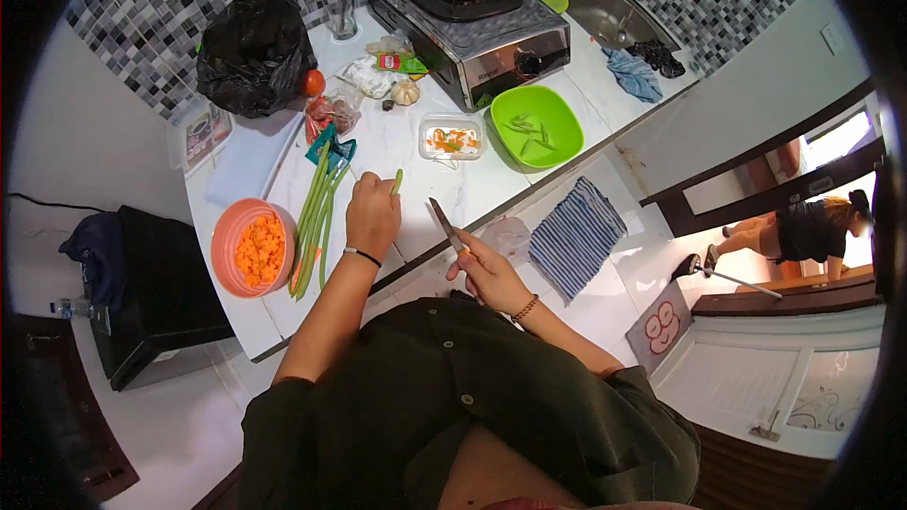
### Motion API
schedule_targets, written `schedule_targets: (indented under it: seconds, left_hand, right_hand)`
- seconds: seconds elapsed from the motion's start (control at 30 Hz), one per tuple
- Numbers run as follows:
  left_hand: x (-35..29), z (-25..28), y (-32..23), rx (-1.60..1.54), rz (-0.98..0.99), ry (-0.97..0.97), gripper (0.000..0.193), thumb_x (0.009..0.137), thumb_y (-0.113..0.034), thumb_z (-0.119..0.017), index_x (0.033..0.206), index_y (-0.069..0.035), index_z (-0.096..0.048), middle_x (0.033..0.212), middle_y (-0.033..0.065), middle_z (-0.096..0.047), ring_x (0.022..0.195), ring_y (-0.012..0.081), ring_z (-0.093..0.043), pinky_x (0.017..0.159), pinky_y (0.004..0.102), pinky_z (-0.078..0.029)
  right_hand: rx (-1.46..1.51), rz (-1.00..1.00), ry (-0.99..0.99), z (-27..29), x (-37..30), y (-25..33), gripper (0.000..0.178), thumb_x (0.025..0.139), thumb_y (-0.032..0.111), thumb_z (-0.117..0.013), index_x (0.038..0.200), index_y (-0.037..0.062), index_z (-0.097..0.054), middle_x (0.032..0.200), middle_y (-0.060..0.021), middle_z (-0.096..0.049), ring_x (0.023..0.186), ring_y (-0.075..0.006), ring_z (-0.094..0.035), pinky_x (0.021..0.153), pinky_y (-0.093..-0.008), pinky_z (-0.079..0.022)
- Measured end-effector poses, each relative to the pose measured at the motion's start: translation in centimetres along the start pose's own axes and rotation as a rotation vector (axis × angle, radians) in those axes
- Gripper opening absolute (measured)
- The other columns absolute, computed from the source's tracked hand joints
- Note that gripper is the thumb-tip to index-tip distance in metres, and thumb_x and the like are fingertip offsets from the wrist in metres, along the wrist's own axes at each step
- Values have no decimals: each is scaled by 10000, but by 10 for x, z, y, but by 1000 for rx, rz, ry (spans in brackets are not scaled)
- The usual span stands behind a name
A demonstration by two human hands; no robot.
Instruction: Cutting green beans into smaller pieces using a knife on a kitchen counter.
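My left hand (373,217) is closed round a green bean, whose tip (398,181) sticks out past the fingers over the counter. In my right hand (489,273) is a small knife (444,225), its blade pointing up and toward the left hand. Long green beans (316,212) lie in a bunch left of my left hand. Beside them stands a pink-orange bowl (223,260) with diced carrot (260,250). Cut bean pieces (534,132) rest in a bright green bowl (567,144) at the right. Between the hands and the stove sits a clear tub (425,144) with orange scraps.
A gas stove (510,61) stands at the back, with a sink (605,14) to its right. A black plastic bag (255,52), a tomato (314,83) and garlic (405,93) are at the back left. On the floor lies a striped mat (576,238). Another person (812,231) bends near the doorway.
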State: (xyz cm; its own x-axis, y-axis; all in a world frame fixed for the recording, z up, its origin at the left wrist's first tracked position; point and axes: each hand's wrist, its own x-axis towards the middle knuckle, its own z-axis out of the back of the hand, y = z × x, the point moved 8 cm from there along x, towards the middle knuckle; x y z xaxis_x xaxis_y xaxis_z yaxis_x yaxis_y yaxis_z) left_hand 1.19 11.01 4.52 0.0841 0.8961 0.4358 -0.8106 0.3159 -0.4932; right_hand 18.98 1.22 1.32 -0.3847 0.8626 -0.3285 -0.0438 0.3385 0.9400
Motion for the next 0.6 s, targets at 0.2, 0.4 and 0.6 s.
schedule_targets:
  seconds: [0.2,0.4,0.6]
  left_hand:
    - [-4,-4,-1,51,280,191,240,779,-122,-653,1004,-41,-671,831,169,-612,764,337,-608,702,417,-498]
    - [-22,-8,-16,-16,426,134,327,778,-138,-653,1101,-90,-668,773,154,-605,726,316,-606,652,407,-485]
    - [-30,-17,-24,3,453,166,349,780,-115,-642,1123,-57,-650,753,165,-593,699,321,-592,648,409,-482]
  right_hand:
    - [-69,-38,84,12,14,0,467,994,185,-407,1448,145,-303,855,-26,-584,501,-63,-423,441,-202,-405]
    - [-183,55,82,20,33,7,475,986,174,-421,1449,185,-316,857,-4,-560,565,-61,-428,450,-205,-423]
    - [-119,80,99,20,38,-4,473,967,137,-439,1430,198,-363,806,26,-522,639,-48,-430,588,-199,-411]
